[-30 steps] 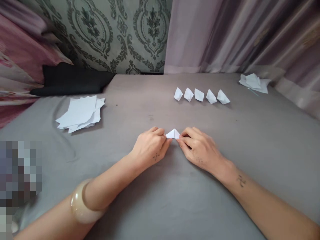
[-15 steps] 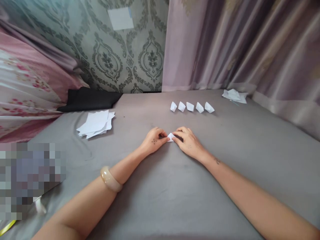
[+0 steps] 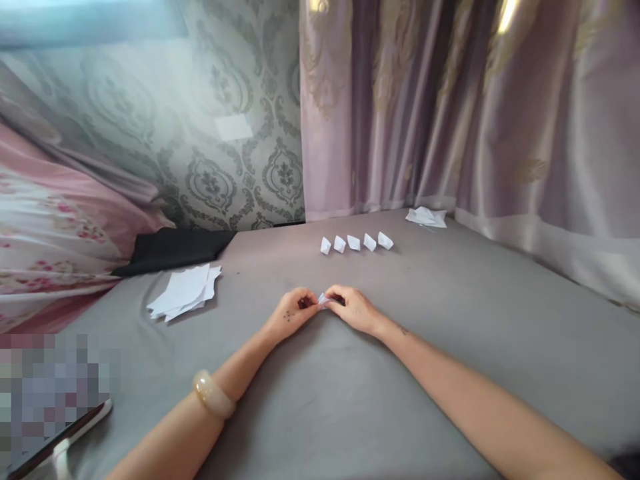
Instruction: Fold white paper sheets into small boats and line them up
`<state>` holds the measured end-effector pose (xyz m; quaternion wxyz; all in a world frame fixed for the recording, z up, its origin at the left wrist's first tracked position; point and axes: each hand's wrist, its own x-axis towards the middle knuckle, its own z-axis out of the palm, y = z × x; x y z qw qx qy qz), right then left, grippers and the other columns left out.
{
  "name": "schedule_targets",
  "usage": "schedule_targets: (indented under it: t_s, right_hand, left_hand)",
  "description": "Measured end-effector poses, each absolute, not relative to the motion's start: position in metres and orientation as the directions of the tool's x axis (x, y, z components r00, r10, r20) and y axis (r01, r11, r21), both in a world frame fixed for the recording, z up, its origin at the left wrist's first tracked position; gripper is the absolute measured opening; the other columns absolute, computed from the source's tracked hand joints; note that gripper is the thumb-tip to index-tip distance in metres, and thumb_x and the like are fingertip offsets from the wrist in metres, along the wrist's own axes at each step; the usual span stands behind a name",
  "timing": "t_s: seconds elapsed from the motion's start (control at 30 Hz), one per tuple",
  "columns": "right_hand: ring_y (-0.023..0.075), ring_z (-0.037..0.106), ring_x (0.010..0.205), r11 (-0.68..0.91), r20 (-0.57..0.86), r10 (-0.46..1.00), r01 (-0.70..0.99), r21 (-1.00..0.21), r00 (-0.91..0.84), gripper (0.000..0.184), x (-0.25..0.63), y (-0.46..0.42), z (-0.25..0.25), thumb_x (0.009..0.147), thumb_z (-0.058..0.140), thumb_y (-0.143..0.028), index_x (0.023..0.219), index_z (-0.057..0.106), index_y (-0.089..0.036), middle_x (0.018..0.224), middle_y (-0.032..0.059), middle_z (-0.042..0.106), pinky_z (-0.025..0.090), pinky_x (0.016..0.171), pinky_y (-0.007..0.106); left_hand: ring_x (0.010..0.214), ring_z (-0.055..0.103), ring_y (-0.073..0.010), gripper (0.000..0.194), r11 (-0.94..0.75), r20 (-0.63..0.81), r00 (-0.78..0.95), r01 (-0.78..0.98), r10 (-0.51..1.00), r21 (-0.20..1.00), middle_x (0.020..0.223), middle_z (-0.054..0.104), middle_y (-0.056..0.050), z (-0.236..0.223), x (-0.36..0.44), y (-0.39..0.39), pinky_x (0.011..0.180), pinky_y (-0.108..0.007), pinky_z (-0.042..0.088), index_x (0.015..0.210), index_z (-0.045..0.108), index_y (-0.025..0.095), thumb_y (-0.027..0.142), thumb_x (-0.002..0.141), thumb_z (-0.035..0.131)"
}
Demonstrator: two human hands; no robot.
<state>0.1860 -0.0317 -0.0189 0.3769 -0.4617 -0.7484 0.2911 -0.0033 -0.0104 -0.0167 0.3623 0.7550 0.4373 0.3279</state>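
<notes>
While both hands (image 3: 290,315) (image 3: 356,309) pinch paper (image 3: 323,301), the wrist tattoo (image 3: 403,330) looks blurred.

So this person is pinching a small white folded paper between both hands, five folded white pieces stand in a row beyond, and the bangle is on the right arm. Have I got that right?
Almost: the head view shows the bangle on the left arm, not the right. The left hand and right hand do pinch the small folded paper, with five folded pieces beyond.
</notes>
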Motion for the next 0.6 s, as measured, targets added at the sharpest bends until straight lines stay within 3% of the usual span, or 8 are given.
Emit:
schedule_targets:
  t_s: [0.13, 0.23, 0.33, 0.43, 0.5, 0.6]
  right_hand:
    - [0.0142, 0.062, 0.079, 0.429, 0.348, 0.902, 0.432, -0.793, -0.257, 0.01, 0.188, -0.035, -0.015, 0.085, 0.056, -0.024, 0.092, 0.061, -0.02, 0.086, 0.0014, 0.068, 0.045, 0.073, 0.026]
    - [0.0149, 0.063, 0.088, 0.519, 0.414, 0.855, 0.511, -0.685, -0.313, 0.016, 0.191, -0.04, -0.012, 0.084, 0.055, -0.014, 0.098, 0.056, -0.021, 0.092, 0.002, 0.068, 0.045, 0.08, 0.028]
    - [0.0157, 0.063, 0.092, 0.568, 0.435, 0.823, 0.549, -0.614, -0.366, 0.02, 0.193, -0.04, -0.008, 0.083, 0.054, -0.009, 0.097, 0.054, -0.022, 0.097, 0.003, 0.067, 0.045, 0.084, 0.031]
    - [0.0156, 0.065, 0.088, 0.478, 0.45, 0.877, 0.38, -0.792, -0.168, 0.019, 0.196, -0.034, 0.0, 0.082, 0.06, -0.021, 0.099, 0.053, -0.021, 0.094, 0.0039, 0.067, 0.048, 0.081, 0.03]
    - [0.016, 0.065, 0.085, 0.397, 0.42, 0.906, 0.226, -0.889, 0.058, 0.029, 0.199, -0.029, 0.007, 0.079, 0.063, -0.029, 0.104, 0.053, -0.019, 0.098, 0.0072, 0.067, 0.05, 0.079, 0.03]
    - [0.0181, 0.065, 0.089, 0.316, 0.333, 0.936, 0.147, -0.937, 0.114, 0.038, 0.203, -0.028, 0.017, 0.08, 0.061, -0.041, 0.108, 0.06, -0.015, 0.102, 0.0113, 0.068, 0.05, 0.082, 0.032]
  left_hand:
    - [0.063, 0.049, -0.0116, 0.028, -0.365, 0.215, 0.417, 0.325, 0.883, 0.872, 0.072, 0.059, 0.0, -0.013, -0.001, -0.014, 0.06, -0.022, 0.038, 0.09, 0.062, 0.016, 0.039, 0.076, 0.067]
    - [0.07, 0.054, -0.0131, 0.038, -0.388, 0.238, 0.482, 0.239, 0.843, 0.89, 0.082, 0.063, -0.002, -0.009, 0.0, -0.015, 0.067, -0.024, 0.042, 0.109, 0.059, 0.017, 0.036, 0.077, 0.066]
    - [0.066, 0.054, -0.0139, 0.029, -0.369, 0.18, 0.517, 0.29, 0.837, 0.883, 0.074, 0.064, -0.002, -0.001, 0.004, -0.013, 0.065, -0.026, 0.041, 0.097, 0.068, 0.017, 0.039, 0.077, 0.066]
    - [0.061, 0.053, -0.0137, 0.025, -0.271, 0.138, 0.426, 0.269, 0.894, 0.924, 0.064, 0.063, -0.002, 0.015, 0.013, -0.011, 0.062, -0.025, 0.041, 0.077, 0.072, 0.016, 0.04, 0.072, 0.07]
    - [0.062, 0.056, -0.0129, 0.025, -0.145, 0.118, 0.302, 0.068, 0.946, 0.987, 0.066, 0.065, -0.003, 0.027, 0.022, -0.01, 0.064, -0.025, 0.044, 0.077, 0.072, 0.014, 0.037, 0.068, 0.074]
    - [0.065, 0.059, -0.0116, 0.029, 0.037, 0.018, 0.246, -0.217, 0.969, 0.975, 0.069, 0.067, -0.004, 0.037, 0.035, -0.012, 0.07, -0.025, 0.048, 0.078, 0.07, 0.012, 0.033, 0.061, 0.081]
